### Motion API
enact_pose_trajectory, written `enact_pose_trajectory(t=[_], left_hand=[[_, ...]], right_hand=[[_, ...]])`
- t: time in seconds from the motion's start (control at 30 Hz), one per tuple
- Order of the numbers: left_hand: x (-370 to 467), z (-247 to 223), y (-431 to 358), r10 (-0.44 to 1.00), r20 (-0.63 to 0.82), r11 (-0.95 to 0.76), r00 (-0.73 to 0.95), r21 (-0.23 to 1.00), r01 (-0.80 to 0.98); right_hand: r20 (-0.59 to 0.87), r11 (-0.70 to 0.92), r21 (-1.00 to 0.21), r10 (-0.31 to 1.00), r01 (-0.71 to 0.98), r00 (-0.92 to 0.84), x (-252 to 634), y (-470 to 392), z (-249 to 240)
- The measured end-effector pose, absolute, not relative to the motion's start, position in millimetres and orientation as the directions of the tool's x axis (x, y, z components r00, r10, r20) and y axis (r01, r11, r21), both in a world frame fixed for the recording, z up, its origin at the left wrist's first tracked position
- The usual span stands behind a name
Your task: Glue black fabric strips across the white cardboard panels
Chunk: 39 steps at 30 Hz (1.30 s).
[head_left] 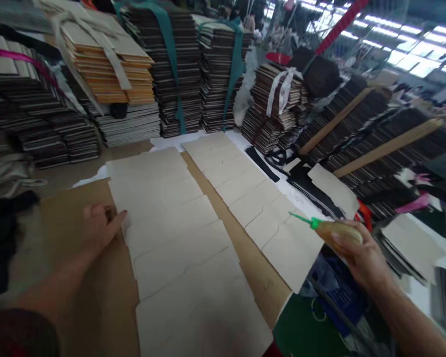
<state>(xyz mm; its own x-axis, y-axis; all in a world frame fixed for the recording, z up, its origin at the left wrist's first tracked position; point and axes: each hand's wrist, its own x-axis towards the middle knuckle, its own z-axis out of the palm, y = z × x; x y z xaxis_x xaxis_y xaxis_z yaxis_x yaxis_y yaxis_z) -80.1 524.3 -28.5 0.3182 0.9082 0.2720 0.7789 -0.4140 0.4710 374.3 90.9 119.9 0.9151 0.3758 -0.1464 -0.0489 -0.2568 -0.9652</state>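
Note:
My right hand is wrapped round the wooden handle of an awl with a green collar. The awl's thin green tip points left, above the right row of overlapping beige panels. A wider row of overlapping beige panels runs down the middle of the table. At the left edge of this row is my left hand, its thumb stretched out to the panel edge and its other fingers loosely curled, apart from the thumb. Nothing shows in its grasp, though the hand is slightly blurred.
Brown board lies under the panels. Tied stacks of dark pieces and an orange-edged stack line the back. At right are black strips, dark bundles with wooden slats and more beige pieces.

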Motion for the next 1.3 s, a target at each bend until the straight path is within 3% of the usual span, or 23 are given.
enact_pose_trajectory(t=[0.1,0.2,0.33,0.4,0.47,0.57,0.7,1.0,1.3], left_hand=[[-50.2,-3.9,507.2,0.915,0.289,-0.393,0.283,0.474,0.788],[3.8,23.1,446.8,0.863,0.280,-0.505,0.421,0.468,0.725],[84.3,46.3,307.6,0.565,0.111,-0.735,0.817,0.517,0.438],[118.5,46.9,238.7,0.423,0.031,-0.761,0.906,0.556,0.336],[147.2,40.3,185.9,0.375,-0.034,-0.745,0.927,0.583,0.323],[180.3,22.5,142.7,0.417,-0.130,-0.697,0.899,0.590,0.408],[207.5,1.7,129.1,0.520,-0.240,-0.624,0.820,0.548,0.557],[238.5,-0.4,122.7,0.677,-0.330,-0.496,0.658,0.455,0.739],[247.1,0.8,117.1,0.765,-0.352,-0.369,0.539,0.447,0.815]], right_hand=[[-0.208,-0.398,-0.916,0.366,-0.049,0.907,355.4,35.3,100.4],[-0.234,-0.522,-0.853,0.399,0.009,0.887,342.1,15.1,83.7],[-0.225,-0.581,-0.801,0.514,0.143,0.828,346.6,12.1,64.8],[-0.195,-0.560,-0.789,0.619,0.253,0.761,356.7,11.7,56.4],[-0.140,-0.506,-0.772,0.726,0.385,0.673,369.5,10.7,49.4],[-0.071,-0.397,-0.746,0.846,0.535,0.528,390.9,8.9,40.8],[-0.047,-0.294,-0.741,0.920,0.603,0.390,418.0,7.9,30.2],[-0.038,-0.162,-0.749,0.979,0.642,0.203,444.8,14.3,27.1],[0.016,0.011,-0.634,1.000,0.773,-0.001,446.8,28.0,34.7]])
